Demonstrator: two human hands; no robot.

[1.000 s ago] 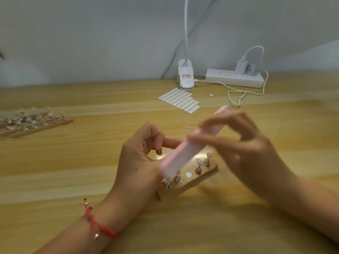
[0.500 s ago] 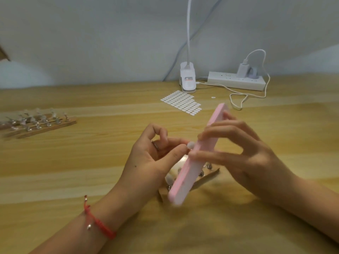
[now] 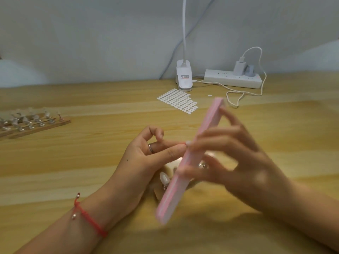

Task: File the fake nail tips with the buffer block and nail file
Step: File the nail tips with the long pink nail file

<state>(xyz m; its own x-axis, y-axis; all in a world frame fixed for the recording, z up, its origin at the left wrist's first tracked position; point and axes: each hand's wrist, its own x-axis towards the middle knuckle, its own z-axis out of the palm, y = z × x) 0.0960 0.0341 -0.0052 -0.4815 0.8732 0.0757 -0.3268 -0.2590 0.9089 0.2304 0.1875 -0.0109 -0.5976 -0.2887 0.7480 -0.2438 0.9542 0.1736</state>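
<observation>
A fake nail tip (image 3: pixel 188 143) is pinched in the left hand (image 3: pixel 146 158), the grip clamped on it by thumb and fingertip, up above the table (image 3: pixel 91 162). The pink buffer block (image 3: pixel 190 159) is clamped in the right hand (image 3: pixel 244 162) grip, tilted diagonally, right against that tip. A spare tip (image 3: pixel 164 178) is seen just below the hands.
</observation>
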